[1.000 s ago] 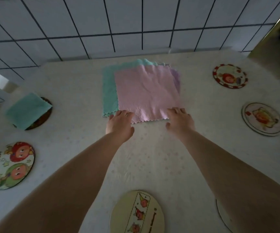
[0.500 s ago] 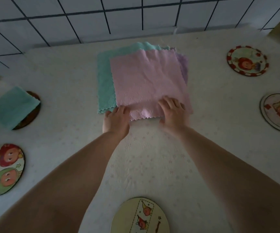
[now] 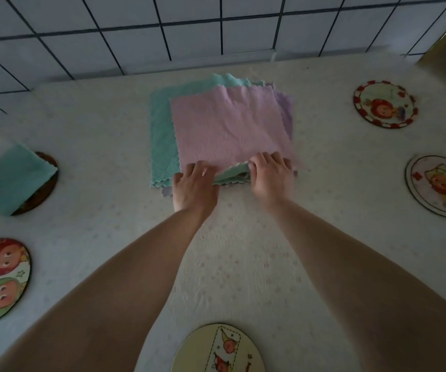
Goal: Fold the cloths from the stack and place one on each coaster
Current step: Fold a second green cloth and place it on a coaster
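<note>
White wall tiles (image 3: 189, 20) back a pale star-print tablecloth (image 3: 243, 264) ringed with cartoon coasters (image 3: 385, 104). Both hands, left hand (image 3: 193, 185) and right hand (image 3: 270, 174), pinch the pink cloth (image 3: 227, 124) atop the stack (image 3: 161, 135). A folded teal cloth (image 3: 10, 178) mostly hides one coaster; the nearest is cut off.

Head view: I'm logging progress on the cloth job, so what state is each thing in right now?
pink cloth: top of the stack, near edge lifted
left hand: pinches the near edge
right hand: pinches the near edge
green cloth: flat, under the pink one
purple cloth: flat, lower in the stack
folded green cloth: lies on the brown coaster
five picture coasters, e.g.: bare
</note>
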